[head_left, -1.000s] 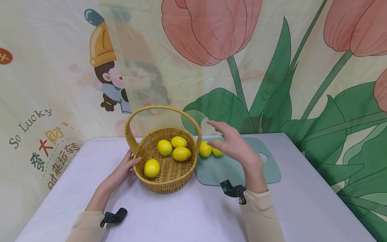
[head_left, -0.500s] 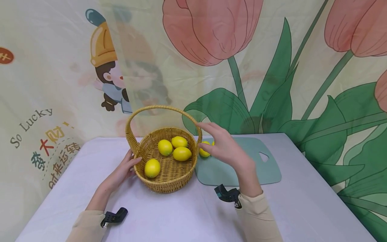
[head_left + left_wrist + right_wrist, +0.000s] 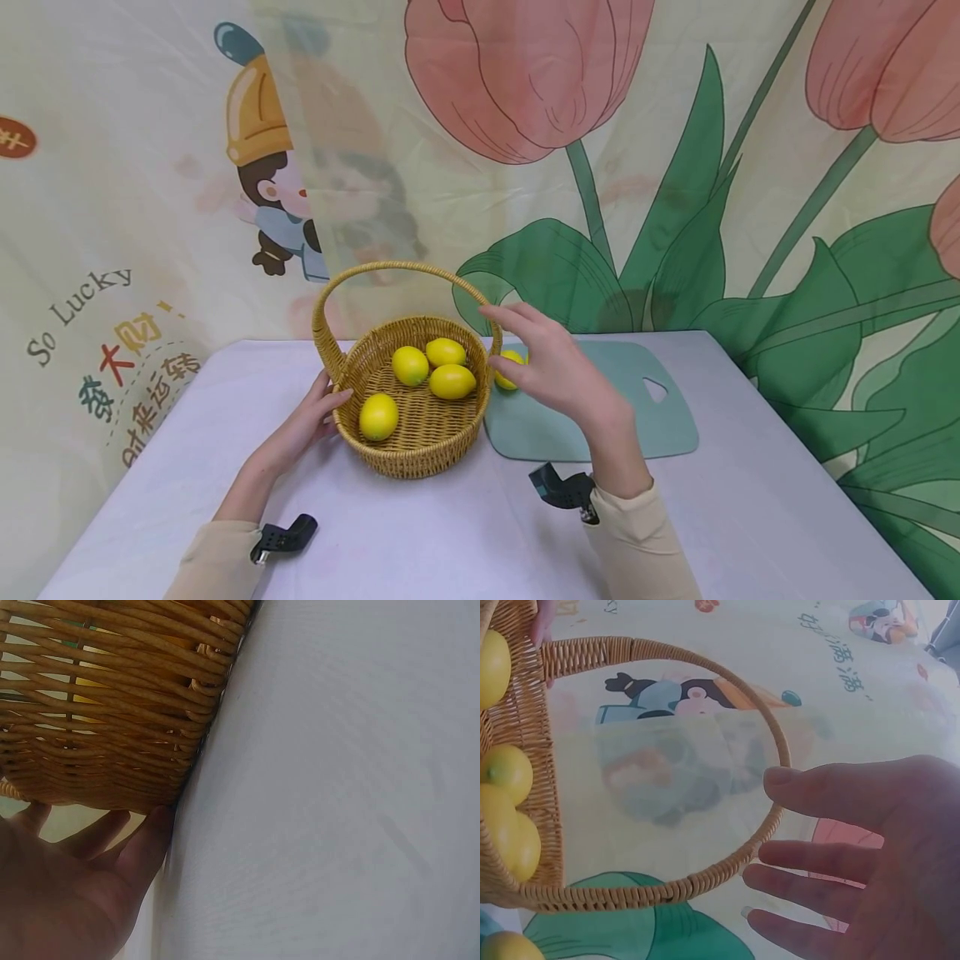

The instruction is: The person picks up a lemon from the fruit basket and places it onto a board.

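A round wicker basket (image 3: 420,446) with a tall arched handle (image 3: 397,266) stands on the table, holding several lemons (image 3: 378,417). My left hand (image 3: 303,421) rests against its left side, and the left wrist view has the fingertips touching the woven wall (image 3: 112,712). Beside the handle's right end, my right hand (image 3: 558,367) hovers with fingers extended and loosely spread, nothing between them. In the right wrist view, the thumb appears close to the handle (image 3: 776,742); whether it touches, I cannot tell. Behind the right hand, a lemon (image 3: 507,372) on the board is partly hidden.
A blue-green cutting board (image 3: 645,425) with a triangular hole lies right of the basket. White cloth covers the table (image 3: 420,542). A printed curtain (image 3: 562,192) with tulips hangs directly behind the table's back edge.
My right hand has moved left from over the board toward the basket's handle, now covering most of the lemons on the board. The left hand and basket stay in place.
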A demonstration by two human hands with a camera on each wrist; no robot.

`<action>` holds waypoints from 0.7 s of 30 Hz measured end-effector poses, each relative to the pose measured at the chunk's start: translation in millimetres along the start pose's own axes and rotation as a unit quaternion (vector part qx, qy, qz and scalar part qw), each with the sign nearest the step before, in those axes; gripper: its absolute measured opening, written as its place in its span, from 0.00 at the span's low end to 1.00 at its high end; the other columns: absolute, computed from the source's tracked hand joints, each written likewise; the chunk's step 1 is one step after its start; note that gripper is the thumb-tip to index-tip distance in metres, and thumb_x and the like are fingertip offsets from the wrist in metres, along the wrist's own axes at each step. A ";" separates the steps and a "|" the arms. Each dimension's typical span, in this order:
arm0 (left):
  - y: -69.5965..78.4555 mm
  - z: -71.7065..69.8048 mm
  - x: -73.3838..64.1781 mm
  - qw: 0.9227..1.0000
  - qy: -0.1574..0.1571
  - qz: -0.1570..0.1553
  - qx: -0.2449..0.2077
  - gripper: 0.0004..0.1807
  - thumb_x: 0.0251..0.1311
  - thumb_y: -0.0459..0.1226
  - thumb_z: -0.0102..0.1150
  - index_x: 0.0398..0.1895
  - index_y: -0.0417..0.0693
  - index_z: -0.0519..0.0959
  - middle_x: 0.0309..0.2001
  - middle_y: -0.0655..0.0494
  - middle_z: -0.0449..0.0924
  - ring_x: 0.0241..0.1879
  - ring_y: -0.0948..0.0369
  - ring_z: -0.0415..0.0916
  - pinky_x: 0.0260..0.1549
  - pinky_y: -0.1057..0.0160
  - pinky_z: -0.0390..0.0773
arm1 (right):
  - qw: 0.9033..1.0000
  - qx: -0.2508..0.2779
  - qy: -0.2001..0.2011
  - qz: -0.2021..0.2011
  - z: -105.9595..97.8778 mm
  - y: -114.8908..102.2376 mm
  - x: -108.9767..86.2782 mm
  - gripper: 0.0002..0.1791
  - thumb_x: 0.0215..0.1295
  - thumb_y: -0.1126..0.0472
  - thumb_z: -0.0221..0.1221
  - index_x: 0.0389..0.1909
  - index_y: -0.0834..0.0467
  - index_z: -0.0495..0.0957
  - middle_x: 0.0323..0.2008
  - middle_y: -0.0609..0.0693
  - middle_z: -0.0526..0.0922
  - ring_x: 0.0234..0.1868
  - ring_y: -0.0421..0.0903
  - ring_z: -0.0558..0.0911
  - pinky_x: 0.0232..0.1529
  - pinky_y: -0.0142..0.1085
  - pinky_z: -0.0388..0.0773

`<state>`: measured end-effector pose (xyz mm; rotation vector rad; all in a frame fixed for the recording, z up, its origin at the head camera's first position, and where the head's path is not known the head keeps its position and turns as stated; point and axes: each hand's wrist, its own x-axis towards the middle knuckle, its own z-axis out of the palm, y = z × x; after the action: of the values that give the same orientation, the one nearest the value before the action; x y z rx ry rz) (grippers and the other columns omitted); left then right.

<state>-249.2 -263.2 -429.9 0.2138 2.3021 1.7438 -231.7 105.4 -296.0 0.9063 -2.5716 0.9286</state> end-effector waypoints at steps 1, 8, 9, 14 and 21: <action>0.0 0.0 -0.1 1.000 0.000 0.000 0.000 0.43 0.76 0.52 0.40 0.79 0.66 0.24 0.81 0.46 0.32 0.79 0.40 0.41 0.72 0.36 0.54 | 1.000 0.002 -0.003 -0.003 0.5 -1.7 0.0 0.32 0.63 0.61 0.67 0.68 0.47 0.71 0.58 0.44 0.76 0.59 0.47 0.78 0.59 0.44 0.79; 0.2 0.0 -0.6 1.000 -0.001 0.002 -0.003 0.43 0.76 0.52 0.40 0.79 0.67 0.24 0.82 0.46 0.32 0.79 0.40 0.40 0.73 0.36 0.52 | 0.999 0.001 -0.033 -0.025 11.6 -11.3 3.4 0.32 0.64 0.60 0.66 0.68 0.46 0.71 0.61 0.45 0.76 0.60 0.44 0.76 0.60 0.42 0.78; 0.3 -0.1 -0.7 1.000 -0.001 0.002 -0.003 0.43 0.76 0.52 0.40 0.79 0.67 0.24 0.82 0.46 0.32 0.79 0.40 0.40 0.73 0.36 0.52 | 0.999 0.000 -0.040 -0.023 14.0 -12.2 4.2 0.32 0.64 0.60 0.66 0.69 0.45 0.70 0.62 0.44 0.75 0.61 0.44 0.76 0.60 0.42 0.78; 0.9 0.1 -0.4 1.000 0.000 0.001 -0.004 0.43 0.76 0.51 0.40 0.79 0.66 0.24 0.82 0.46 0.32 0.79 0.40 0.40 0.73 0.35 0.52 | 0.997 0.003 -0.078 -0.010 26.1 -15.1 8.7 0.32 0.65 0.59 0.65 0.70 0.45 0.69 0.63 0.45 0.75 0.62 0.45 0.76 0.60 0.42 0.78; 2.5 0.3 0.7 1.000 0.002 -0.007 -0.006 0.43 0.76 0.51 0.40 0.79 0.64 0.23 0.81 0.44 0.32 0.78 0.40 0.43 0.72 0.37 0.55 | 0.993 -0.002 -0.118 0.007 46.8 -12.0 14.4 0.32 0.66 0.56 0.63 0.71 0.44 0.68 0.68 0.46 0.72 0.67 0.47 0.74 0.62 0.44 0.77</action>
<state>-249.9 -262.1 -427.6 0.1931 2.2886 1.7534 -236.7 61.1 -319.6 1.0561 -2.7784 0.8653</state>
